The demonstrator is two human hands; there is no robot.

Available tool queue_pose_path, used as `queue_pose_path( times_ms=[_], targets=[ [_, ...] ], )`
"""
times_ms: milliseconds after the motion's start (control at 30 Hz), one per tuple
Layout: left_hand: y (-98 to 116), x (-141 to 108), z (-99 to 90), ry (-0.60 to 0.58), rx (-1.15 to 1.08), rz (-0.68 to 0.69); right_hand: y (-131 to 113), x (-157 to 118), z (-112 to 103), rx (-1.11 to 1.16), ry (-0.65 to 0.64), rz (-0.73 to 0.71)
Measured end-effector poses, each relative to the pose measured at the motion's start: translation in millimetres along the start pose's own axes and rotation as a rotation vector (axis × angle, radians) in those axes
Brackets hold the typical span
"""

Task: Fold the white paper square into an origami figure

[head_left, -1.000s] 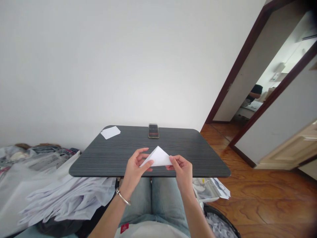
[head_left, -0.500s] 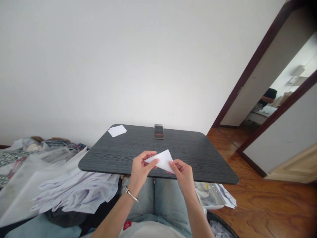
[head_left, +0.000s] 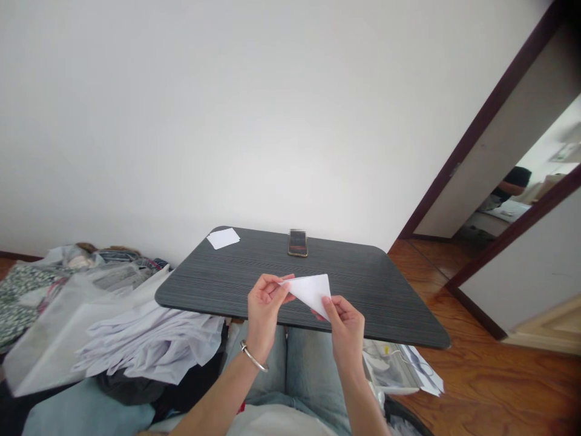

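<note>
A small piece of white paper (head_left: 312, 289), folded to a triangle, is held up over the near edge of the dark table (head_left: 254, 272). My left hand (head_left: 269, 298) pinches its narrow left corner between thumb and fingers. At the paper's lower right, my right hand (head_left: 341, 315) grips it with the thumb on top and the fingers behind. A silver bangle (head_left: 254, 357) circles my left wrist. On the table's far left corner lie a few white paper sheets (head_left: 224, 238). A phone (head_left: 298, 243) rests at the table's back edge.
Piled white cloth (head_left: 154, 342) and other clothes (head_left: 27, 297) lie to the left of the table. Below its right side are a white bin of papers (head_left: 390, 369) and a black-rimmed container (head_left: 403, 418). Through the doorway at right, a person (head_left: 512, 183) is partly visible.
The paper has turned slightly in my hands, its top edge now nearly level. Both hands keep their hold. The whole view has shifted a little, moving the table rightward in the picture.
</note>
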State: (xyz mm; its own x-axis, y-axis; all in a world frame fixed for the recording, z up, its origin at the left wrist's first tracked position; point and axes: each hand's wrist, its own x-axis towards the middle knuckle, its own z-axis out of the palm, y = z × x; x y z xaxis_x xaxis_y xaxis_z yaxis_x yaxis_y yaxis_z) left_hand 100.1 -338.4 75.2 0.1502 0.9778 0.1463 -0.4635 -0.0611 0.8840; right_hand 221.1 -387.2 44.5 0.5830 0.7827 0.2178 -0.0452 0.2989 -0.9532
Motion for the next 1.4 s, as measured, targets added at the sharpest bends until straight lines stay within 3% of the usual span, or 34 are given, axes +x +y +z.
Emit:
queue_pose_path(
  times_ms=[633,867,1200,1400],
  targets=[
    [-1.2,0.9,1.7,-0.018,-0.146,-0.051,4.7,-1.7,1.0,0.005,0.080,-0.046],
    [-3.6,0.6,3.0,0.071,-0.206,0.047,7.0,-2.4,1.9,0.030,0.100,-0.037],
    [-5.3,-0.5,5.1,0.103,-0.192,0.064,6.8,-4.8,3.9,0.049,0.104,-0.032],
    [-4.4,-0.9,9.9,0.056,-0.132,0.093,7.1,-5.4,6.7,0.037,0.133,-0.072]
  ],
)
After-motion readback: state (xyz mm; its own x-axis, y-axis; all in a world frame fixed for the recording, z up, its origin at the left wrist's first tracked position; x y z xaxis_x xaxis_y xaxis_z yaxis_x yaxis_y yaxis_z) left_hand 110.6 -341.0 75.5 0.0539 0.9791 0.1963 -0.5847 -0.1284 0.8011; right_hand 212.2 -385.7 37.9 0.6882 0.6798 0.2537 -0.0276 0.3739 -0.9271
